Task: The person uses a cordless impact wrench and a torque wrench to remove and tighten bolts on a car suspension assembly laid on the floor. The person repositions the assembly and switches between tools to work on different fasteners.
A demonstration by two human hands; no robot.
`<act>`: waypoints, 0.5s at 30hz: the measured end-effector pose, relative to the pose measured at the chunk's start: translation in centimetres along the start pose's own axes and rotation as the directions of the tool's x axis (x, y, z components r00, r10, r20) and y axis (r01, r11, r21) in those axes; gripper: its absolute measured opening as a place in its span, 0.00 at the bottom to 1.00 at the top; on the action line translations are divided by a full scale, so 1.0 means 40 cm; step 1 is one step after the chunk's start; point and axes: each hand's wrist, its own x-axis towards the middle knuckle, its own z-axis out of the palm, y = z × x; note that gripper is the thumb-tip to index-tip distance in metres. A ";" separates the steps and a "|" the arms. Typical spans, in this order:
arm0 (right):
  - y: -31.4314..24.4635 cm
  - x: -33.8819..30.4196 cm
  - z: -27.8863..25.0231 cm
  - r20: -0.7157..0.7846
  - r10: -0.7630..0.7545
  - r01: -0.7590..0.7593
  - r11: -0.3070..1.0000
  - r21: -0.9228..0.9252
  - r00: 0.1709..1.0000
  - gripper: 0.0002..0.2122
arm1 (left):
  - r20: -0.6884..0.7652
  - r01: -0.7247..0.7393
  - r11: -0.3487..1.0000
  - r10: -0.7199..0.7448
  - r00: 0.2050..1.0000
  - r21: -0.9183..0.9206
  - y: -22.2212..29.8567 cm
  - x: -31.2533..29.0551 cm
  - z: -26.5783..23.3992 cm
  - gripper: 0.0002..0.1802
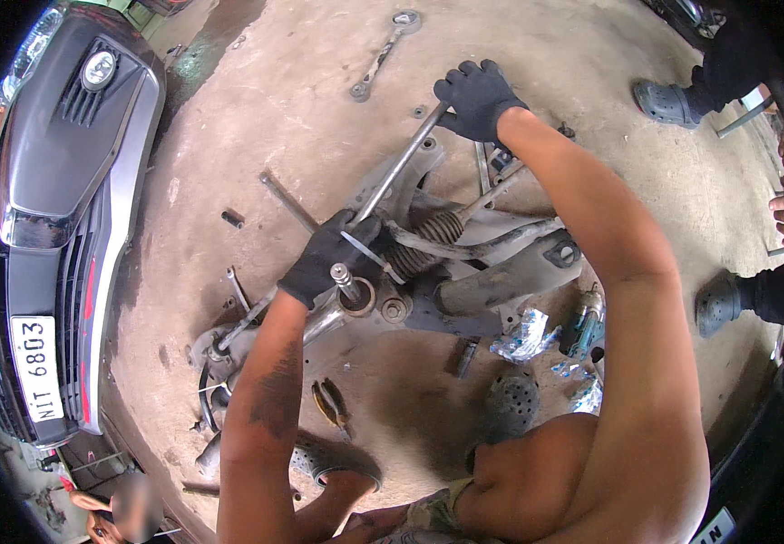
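A long metal bar (401, 163) slants between my two black-gloved hands. My right hand (478, 98) is closed round its far end. My left hand (330, 258) grips its lower end, low over the greasy vehicle subframe (501, 281). Close by my left fingers is the ribbed black bellows boot (430, 243) of a steering rack, with a thin tie rod (493, 189) coming out of it. A thin pale strip (363, 250) crosses the left glove at the boot's end. A splined shaft (346, 283) stands up just beside my left wrist.
A ratchet wrench (381, 59), pliers (330, 408), a socket (232, 218) and crumpled plastic packets (528, 337) lie on the concrete floor. A car's front bumper (83, 172) stands at left. At right are another person's grey clogs (716, 304); someone sits at lower left.
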 end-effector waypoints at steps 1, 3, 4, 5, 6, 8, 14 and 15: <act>0.000 0.001 -0.002 0.005 -0.004 0.004 1.000 -0.015 1.000 0.20 | 0.019 0.030 0.999 -0.030 0.999 -0.025 0.005 -0.004 -0.007 0.21; -0.004 0.013 -0.018 0.010 -0.009 0.010 0.999 -0.047 1.000 0.20 | 0.034 -0.063 0.997 0.065 0.997 -0.034 -0.003 -0.005 -0.009 0.22; -0.006 0.016 -0.020 0.034 0.005 -0.003 0.998 -0.068 0.999 0.20 | 0.041 -0.112 0.993 0.114 0.993 -0.038 -0.004 -0.005 -0.010 0.23; -0.009 0.020 -0.016 0.057 0.020 -0.015 0.996 -0.089 0.998 0.20 | 0.043 -0.132 0.991 0.133 0.990 -0.034 -0.001 -0.004 -0.011 0.23; -0.012 0.021 -0.018 0.082 0.036 -0.026 0.993 -0.113 0.996 0.20 | 0.045 -0.152 0.988 0.154 0.987 -0.033 0.006 -0.001 -0.009 0.23; -0.012 0.027 -0.026 0.118 0.028 -0.014 0.993 -0.120 0.993 0.19 | 0.076 -0.104 0.987 0.095 0.993 0.123 0.030 0.012 -0.014 0.23; -0.010 0.019 -0.035 0.126 0.034 -0.017 0.991 -0.134 0.991 0.18 | -0.025 -0.100 0.922 0.117 0.993 0.375 0.076 0.064 -0.017 0.22; -0.016 0.026 -0.039 0.121 0.029 -0.013 0.992 -0.128 0.992 0.18 | -0.075 -0.135 0.956 0.159 0.984 0.261 0.069 0.061 -0.005 0.22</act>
